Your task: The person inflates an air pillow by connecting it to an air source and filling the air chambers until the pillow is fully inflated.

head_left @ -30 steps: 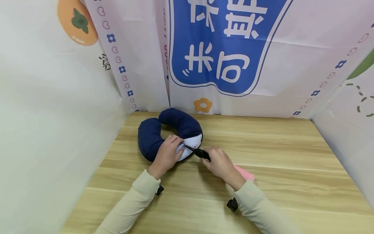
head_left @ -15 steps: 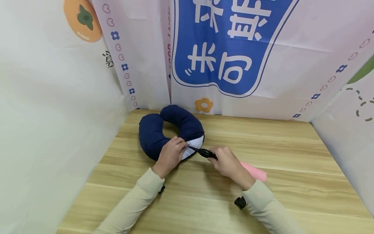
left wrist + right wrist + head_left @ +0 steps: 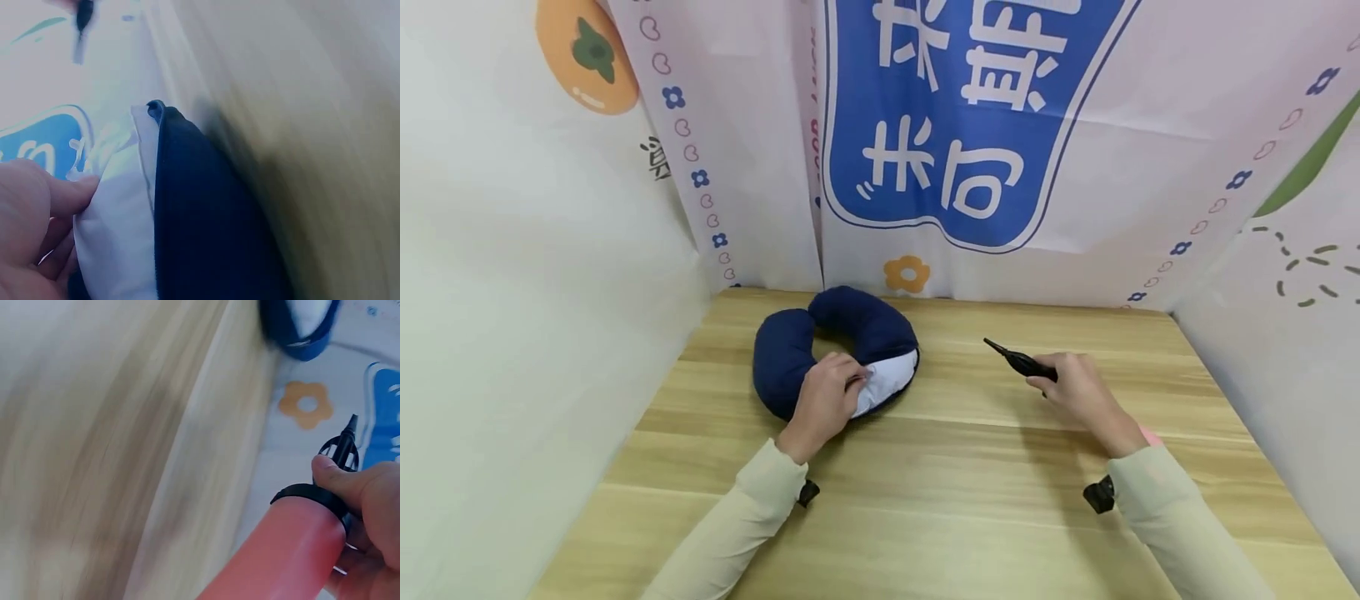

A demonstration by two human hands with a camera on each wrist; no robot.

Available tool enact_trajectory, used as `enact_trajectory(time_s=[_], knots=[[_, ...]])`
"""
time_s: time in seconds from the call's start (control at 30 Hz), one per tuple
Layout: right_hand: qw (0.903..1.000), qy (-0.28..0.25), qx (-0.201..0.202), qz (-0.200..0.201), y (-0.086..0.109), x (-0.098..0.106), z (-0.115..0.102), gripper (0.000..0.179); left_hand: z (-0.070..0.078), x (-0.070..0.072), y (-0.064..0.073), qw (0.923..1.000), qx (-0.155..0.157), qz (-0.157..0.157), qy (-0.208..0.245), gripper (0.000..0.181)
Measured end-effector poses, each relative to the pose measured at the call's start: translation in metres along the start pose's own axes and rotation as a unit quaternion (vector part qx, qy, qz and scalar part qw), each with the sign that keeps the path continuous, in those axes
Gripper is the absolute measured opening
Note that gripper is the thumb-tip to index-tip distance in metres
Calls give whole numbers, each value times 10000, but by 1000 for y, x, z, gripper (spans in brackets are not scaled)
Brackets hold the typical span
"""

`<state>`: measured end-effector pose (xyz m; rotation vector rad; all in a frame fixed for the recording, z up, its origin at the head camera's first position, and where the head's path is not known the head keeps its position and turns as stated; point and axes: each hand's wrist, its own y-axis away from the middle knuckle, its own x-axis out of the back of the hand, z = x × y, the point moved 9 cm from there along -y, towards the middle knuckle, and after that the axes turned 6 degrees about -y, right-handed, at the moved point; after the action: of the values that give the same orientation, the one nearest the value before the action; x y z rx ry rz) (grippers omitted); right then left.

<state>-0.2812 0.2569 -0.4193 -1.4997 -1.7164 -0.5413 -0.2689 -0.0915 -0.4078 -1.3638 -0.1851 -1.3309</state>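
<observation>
A navy U-shaped neck pillow (image 3: 784,358) lies at the left back of the table, its cover open over a white inner bladder (image 3: 891,375). With thumb and fingers my left hand (image 3: 826,396) pinches that bladder beside a small clear valve (image 3: 76,153) that sticks up. My right hand (image 3: 1078,392) grips a hand pump (image 3: 1021,363) by its black head, fingers wrapped round it. The pump's pink barrel (image 3: 275,553) runs back under my wrist, mostly hidden in the head view. Its thin nozzle points toward the pillow, well apart from it.
The wooden table (image 3: 925,517) meets a printed cloth backdrop (image 3: 1097,208) just behind the pillow. White side walls (image 3: 550,350) close in the left and right. A black wrist mount (image 3: 1099,495) hangs below my right cuff.
My right hand has drawn the pump away to the right, its nozzle leaving the valve area of the pillow. My left hand keeps its pinch on the white bladder.
</observation>
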Motion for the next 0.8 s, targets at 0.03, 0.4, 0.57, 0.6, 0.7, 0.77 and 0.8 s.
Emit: enact_trajectory(time_s=[0.03,0.4,0.57,0.6,0.7,0.77,0.8], knots=[[10000,-25,-45,-36,-4,-2,3,27,2,3,1,10000,1,4,98,8],[9978,602,270,-109,-30,-29,24,23,15,0,10,9994,-69,-334,-59,7],[9968,752,257,-88,-34,-36,30,21,16,-1,9,9995,-14,-320,-79,7],[9968,764,239,-71,-35,-37,32,22,16,-2,8,9994,-5,-346,-89,7],[9965,792,264,-65,-36,-38,34,22,14,-4,7,9989,32,-466,-107,7],[9965,796,244,-117,-37,-39,35,23,13,-5,7,9986,38,-525,-107,7],[9964,799,232,-152,-37,-38,35,26,12,-6,7,9984,38,-547,-104,7]])
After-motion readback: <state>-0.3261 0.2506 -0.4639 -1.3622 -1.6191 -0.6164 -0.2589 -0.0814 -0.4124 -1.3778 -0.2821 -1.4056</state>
